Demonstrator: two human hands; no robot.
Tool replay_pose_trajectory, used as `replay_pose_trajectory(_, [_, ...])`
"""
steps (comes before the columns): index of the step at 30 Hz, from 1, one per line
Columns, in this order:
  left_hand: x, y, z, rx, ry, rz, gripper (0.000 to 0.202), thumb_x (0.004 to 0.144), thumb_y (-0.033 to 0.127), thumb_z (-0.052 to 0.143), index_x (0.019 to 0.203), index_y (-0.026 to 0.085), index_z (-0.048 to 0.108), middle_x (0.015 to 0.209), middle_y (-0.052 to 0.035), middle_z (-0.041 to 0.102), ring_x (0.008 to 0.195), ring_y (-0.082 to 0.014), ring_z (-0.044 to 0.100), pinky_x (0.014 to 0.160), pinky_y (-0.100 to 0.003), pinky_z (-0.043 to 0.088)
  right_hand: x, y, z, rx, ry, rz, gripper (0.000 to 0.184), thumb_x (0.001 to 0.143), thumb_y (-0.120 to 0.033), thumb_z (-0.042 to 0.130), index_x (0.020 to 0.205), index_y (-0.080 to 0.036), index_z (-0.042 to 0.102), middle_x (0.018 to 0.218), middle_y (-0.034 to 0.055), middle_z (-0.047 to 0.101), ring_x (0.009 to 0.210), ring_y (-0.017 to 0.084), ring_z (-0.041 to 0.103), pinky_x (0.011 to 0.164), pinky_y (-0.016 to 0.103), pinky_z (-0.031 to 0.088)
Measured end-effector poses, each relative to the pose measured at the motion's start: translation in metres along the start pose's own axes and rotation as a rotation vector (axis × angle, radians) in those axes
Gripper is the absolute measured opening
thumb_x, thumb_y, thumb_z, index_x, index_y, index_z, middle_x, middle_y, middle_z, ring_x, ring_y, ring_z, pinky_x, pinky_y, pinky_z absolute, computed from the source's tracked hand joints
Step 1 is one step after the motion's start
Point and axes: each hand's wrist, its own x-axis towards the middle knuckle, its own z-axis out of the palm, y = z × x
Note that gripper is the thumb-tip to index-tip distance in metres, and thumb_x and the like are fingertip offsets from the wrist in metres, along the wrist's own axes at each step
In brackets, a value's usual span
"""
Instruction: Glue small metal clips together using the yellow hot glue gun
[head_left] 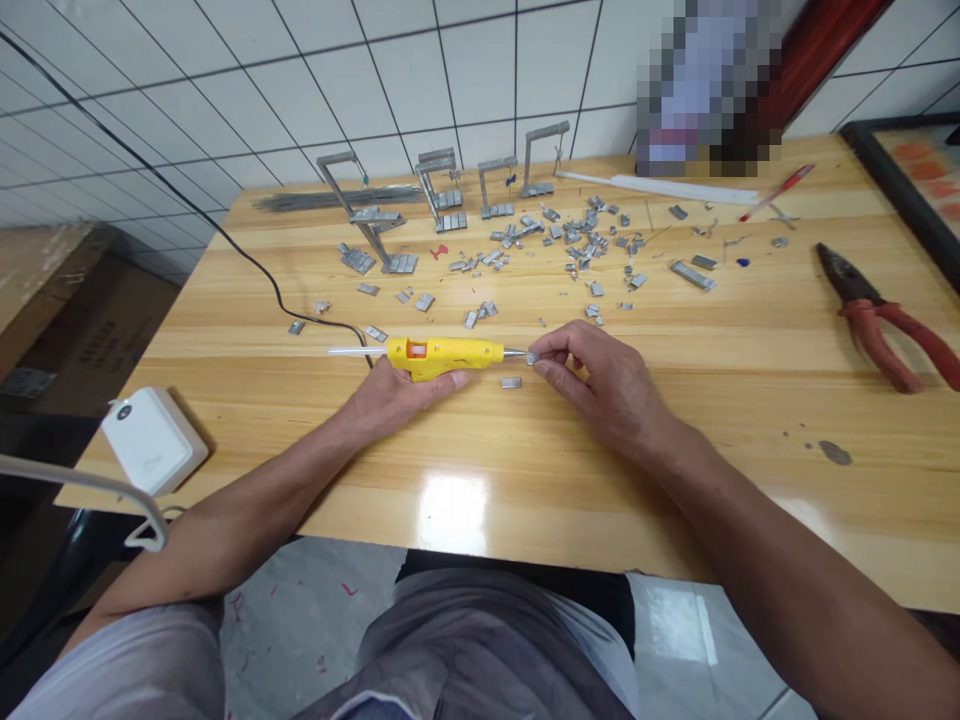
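My left hand (405, 390) is wrapped round a yellow hot glue gun (450, 353), its metal nozzle pointing right. A clear glue stick (352, 351) juts from the gun's rear end. Between thumb and fingertips, my right hand (600, 380) pinches a small grey metallic-looking piece (532, 358) at the nozzle's tip; whether they touch is hard to see. Just below the nozzle, a flat grey rectangular piece (511, 383) lies on the wooden table (360, 490).
Several small grey stands (496, 190) are lined up near the tiled wall, with loose grey pieces (585, 240) scattered before them. Red-handled pliers (877, 320) and a red pen (780, 192) lie to the right. A white box-shaped device (154, 440) and a black cord (255, 265) are left.
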Motion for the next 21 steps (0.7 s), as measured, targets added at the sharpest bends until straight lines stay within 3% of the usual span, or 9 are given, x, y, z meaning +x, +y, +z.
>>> replay_pose_trajectory(21, [0.0003,0.0028,0.0005,0.009,-0.006,0.007,0.042,0.083,0.056,0.078,0.105,0.021,0.079,0.090,-0.0049,0.080,0.098,-0.0281,0.076,0.085,-0.037,0.063,0.0001,-0.0007,-0.0006,0.019,0.004,0.012,0.008,0.099,-0.022,0.061,0.103,-0.025,0.067,0.091,0.0024,0.072,0.076,0.017,0.064,0.069,0.033,0.049])
